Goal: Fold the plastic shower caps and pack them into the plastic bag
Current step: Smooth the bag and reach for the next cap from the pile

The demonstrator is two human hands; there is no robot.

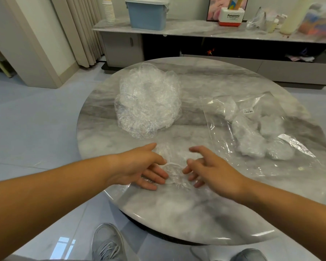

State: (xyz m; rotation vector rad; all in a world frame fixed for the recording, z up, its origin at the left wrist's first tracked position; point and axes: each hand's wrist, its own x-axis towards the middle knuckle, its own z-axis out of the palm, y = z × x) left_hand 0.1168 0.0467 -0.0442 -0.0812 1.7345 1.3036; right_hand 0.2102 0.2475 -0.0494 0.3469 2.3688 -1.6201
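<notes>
Head view, lower centre: a clear shower cap [174, 173] lies flat on the marble table [177, 213]. The left hand [139, 166] and right hand [212, 171] touch its edges with relaxed, ungripping fingers. A cap pile [147, 102] sits upper left, and the plastic bag [252, 132] of folded caps is on the right.

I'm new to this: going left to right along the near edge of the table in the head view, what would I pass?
left hand → flattened shower cap → right hand → plastic bag already holding folded caps
</notes>
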